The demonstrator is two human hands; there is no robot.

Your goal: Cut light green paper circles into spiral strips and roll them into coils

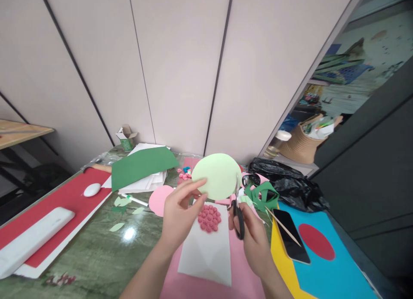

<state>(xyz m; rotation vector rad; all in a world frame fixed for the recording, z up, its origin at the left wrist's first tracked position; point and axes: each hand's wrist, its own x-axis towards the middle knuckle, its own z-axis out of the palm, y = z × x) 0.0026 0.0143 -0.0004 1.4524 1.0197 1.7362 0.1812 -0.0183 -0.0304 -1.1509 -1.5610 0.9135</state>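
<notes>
My left hand (pixel 183 208) pinches the lower left edge of a pale green paper circle (pixel 217 176), held up above the table. In my right hand (pixel 253 234) is a pair of scissors (pixel 238 217) with black handles, its blades pointing up along the circle's right edge. Below the hands lies a white sheet of paper (pixel 204 256), bearing a round cluster of pink paper rolls (pixel 209 218). That sheet rests on a larger pink sheet (pixel 247 273). A pink paper circle (pixel 159 200) lies just left of my left hand.
Cut green leaves (pixel 116 227) and a white pen (pixel 135 199) lie left. Behind them is green paper (pixel 142 165). A phone (pixel 290 236) with a wooden stick (pixel 284 226) lies on blue paper (pixel 335 264) at right. Green scraps (pixel 264 195) and a black bag (pixel 287 183) sit behind.
</notes>
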